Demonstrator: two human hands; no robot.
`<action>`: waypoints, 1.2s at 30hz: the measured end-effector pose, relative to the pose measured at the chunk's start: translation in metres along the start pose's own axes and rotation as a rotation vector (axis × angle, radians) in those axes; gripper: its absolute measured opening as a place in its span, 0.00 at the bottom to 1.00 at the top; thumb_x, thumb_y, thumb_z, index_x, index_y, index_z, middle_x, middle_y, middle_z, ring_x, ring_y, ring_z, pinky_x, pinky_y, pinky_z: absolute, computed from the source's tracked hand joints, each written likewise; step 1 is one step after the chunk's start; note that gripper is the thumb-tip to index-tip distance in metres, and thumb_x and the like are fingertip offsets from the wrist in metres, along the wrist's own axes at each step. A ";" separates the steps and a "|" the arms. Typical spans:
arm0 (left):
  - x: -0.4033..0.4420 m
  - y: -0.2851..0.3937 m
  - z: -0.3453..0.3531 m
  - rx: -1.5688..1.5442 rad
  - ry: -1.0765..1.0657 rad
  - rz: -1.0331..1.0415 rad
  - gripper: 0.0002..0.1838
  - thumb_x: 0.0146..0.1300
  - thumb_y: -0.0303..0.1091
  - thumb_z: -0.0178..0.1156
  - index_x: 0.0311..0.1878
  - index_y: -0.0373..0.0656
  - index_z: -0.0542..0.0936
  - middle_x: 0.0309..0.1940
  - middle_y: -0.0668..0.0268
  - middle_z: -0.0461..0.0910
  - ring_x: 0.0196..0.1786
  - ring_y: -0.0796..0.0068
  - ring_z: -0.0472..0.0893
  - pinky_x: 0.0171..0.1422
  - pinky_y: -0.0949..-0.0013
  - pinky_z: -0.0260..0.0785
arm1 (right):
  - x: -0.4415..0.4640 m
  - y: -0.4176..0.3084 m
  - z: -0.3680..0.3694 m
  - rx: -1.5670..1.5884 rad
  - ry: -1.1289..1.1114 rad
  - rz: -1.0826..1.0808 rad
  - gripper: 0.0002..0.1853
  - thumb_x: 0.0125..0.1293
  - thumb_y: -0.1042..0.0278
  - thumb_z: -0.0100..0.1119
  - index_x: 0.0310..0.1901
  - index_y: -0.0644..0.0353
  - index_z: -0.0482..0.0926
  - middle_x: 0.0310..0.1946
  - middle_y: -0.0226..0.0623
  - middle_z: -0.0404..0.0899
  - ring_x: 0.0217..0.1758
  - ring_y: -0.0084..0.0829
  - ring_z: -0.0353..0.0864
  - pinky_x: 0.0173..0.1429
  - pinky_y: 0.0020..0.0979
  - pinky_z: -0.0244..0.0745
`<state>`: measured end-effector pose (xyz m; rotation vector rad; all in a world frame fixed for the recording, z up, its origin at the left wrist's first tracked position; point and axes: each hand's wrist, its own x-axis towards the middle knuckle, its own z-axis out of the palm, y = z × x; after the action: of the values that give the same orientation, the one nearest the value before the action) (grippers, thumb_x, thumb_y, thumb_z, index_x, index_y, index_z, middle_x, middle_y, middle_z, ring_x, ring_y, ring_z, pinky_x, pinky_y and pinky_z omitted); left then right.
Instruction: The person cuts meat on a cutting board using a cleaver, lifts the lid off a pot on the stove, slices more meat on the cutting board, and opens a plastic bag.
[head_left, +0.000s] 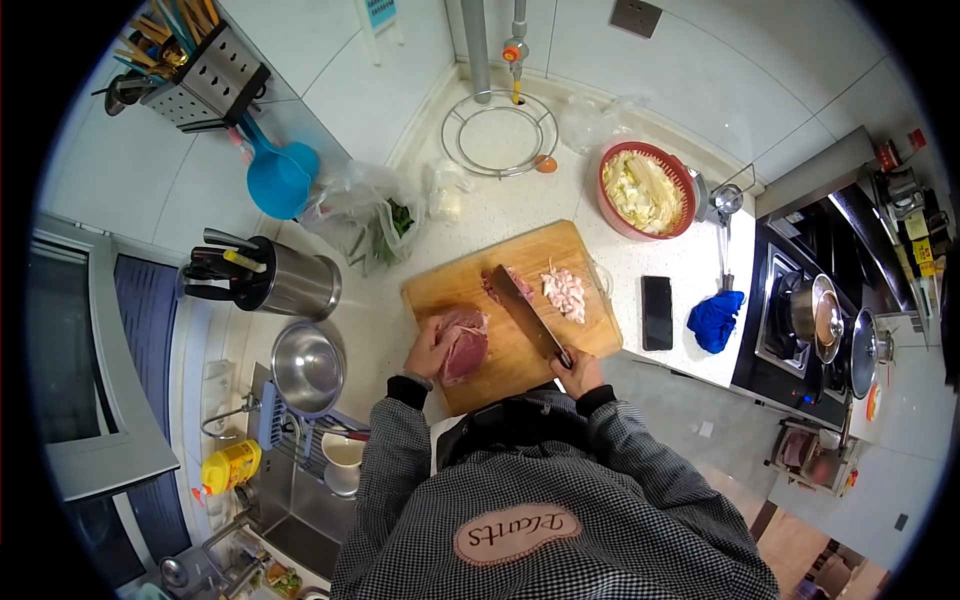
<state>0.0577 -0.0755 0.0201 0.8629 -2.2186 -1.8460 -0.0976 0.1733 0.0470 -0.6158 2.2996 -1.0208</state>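
On the wooden cutting board (pixel 520 365) lies a large piece of red meat (pixel 465 346), at its left side. My left hand (pixel 430 347) rests on the meat's left edge, fingers curled against it. My right hand (pixel 580 374) is wrapped round the handle of a kitchen knife (pixel 528 312), whose broad blade slants up and left over the board. Some sliced red meat (pixel 492 287) shows beside the blade tip, partly hidden by it. Right of the blade sits a small heap of pale pink chopped meat (pixel 564 294).
A red basket (pixel 606 190) of chopped cabbage, a phone (pixel 657 313) and a blue cloth (pixel 715 322) are to the right. The stove (pixel 790 350) lies beyond them. At left are a knife block (pixel 300 285), a metal bowl (pixel 307 367) and the sink (pixel 300 515).
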 end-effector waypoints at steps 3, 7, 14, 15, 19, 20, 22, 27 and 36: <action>0.011 0.016 -0.005 0.020 -0.120 0.026 0.18 0.68 0.42 0.49 0.51 0.36 0.71 0.45 0.58 0.76 0.48 0.68 0.75 0.54 0.71 0.65 | 0.003 0.007 0.002 -0.015 0.000 -0.027 0.15 0.56 0.60 0.59 0.29 0.66 0.75 0.16 0.45 0.69 0.19 0.36 0.71 0.28 0.34 0.68; 0.030 0.015 -0.006 0.255 -0.314 0.000 0.18 0.67 0.43 0.49 0.50 0.37 0.74 0.45 0.55 0.77 0.47 0.62 0.76 0.55 0.66 0.65 | 0.005 0.009 0.004 -0.019 -0.010 -0.037 0.15 0.56 0.59 0.58 0.29 0.66 0.75 0.16 0.45 0.69 0.18 0.36 0.70 0.28 0.34 0.67; 0.020 0.005 0.019 0.737 0.087 0.133 0.17 0.61 0.42 0.55 0.50 0.46 0.75 0.52 0.61 0.71 0.56 0.57 0.69 0.60 0.58 0.61 | 0.001 -0.006 0.002 -0.171 -0.010 -0.081 0.14 0.57 0.58 0.57 0.31 0.63 0.76 0.18 0.48 0.73 0.20 0.45 0.74 0.27 0.38 0.68; 0.015 0.009 0.022 0.764 0.173 0.213 0.16 0.59 0.42 0.56 0.49 0.49 0.76 0.53 0.64 0.70 0.58 0.60 0.67 0.62 0.58 0.60 | 0.000 -0.007 0.002 -0.171 -0.010 -0.077 0.14 0.57 0.58 0.57 0.31 0.63 0.76 0.18 0.48 0.73 0.20 0.45 0.74 0.27 0.38 0.68; -0.002 0.012 0.032 0.974 0.082 0.534 0.20 0.55 0.46 0.60 0.50 0.50 0.75 0.51 0.69 0.70 0.60 0.64 0.64 0.66 0.54 0.53 | 0.001 -0.006 0.006 -0.215 -0.118 -0.143 0.16 0.59 0.57 0.55 0.46 0.54 0.74 0.24 0.51 0.78 0.29 0.54 0.78 0.36 0.48 0.74; -0.002 0.009 0.033 0.972 0.080 0.536 0.20 0.55 0.46 0.60 0.50 0.50 0.75 0.51 0.69 0.70 0.60 0.64 0.64 0.66 0.54 0.53 | 0.002 -0.004 0.007 -0.288 -0.203 -0.170 0.18 0.60 0.57 0.53 0.51 0.51 0.71 0.25 0.51 0.78 0.30 0.54 0.78 0.37 0.49 0.74; 0.000 -0.002 0.034 0.977 0.051 0.535 0.20 0.55 0.48 0.60 0.49 0.50 0.76 0.51 0.68 0.71 0.61 0.63 0.64 0.66 0.54 0.53 | 0.000 -0.012 0.004 -0.390 -0.245 -0.200 0.19 0.61 0.56 0.52 0.53 0.50 0.70 0.25 0.51 0.78 0.31 0.54 0.78 0.37 0.49 0.74; 0.003 -0.026 0.030 1.021 0.049 0.532 0.20 0.54 0.48 0.60 0.50 0.54 0.76 0.52 0.70 0.71 0.60 0.64 0.64 0.65 0.54 0.53 | -0.004 -0.015 0.001 -0.471 -0.317 -0.231 0.20 0.62 0.54 0.51 0.55 0.47 0.66 0.25 0.51 0.78 0.30 0.52 0.78 0.38 0.48 0.74; 0.006 -0.031 0.029 0.965 0.004 0.522 0.19 0.54 0.46 0.60 0.49 0.55 0.77 0.51 0.70 0.71 0.61 0.62 0.64 0.65 0.53 0.52 | 0.032 -0.042 0.034 -0.482 -0.407 -0.108 0.17 0.60 0.54 0.52 0.49 0.51 0.71 0.29 0.47 0.79 0.32 0.49 0.79 0.37 0.47 0.73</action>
<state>0.0504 -0.0558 -0.0177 0.2772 -2.9310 -0.5042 -0.0923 0.1109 0.0510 -1.0404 2.1554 -0.3266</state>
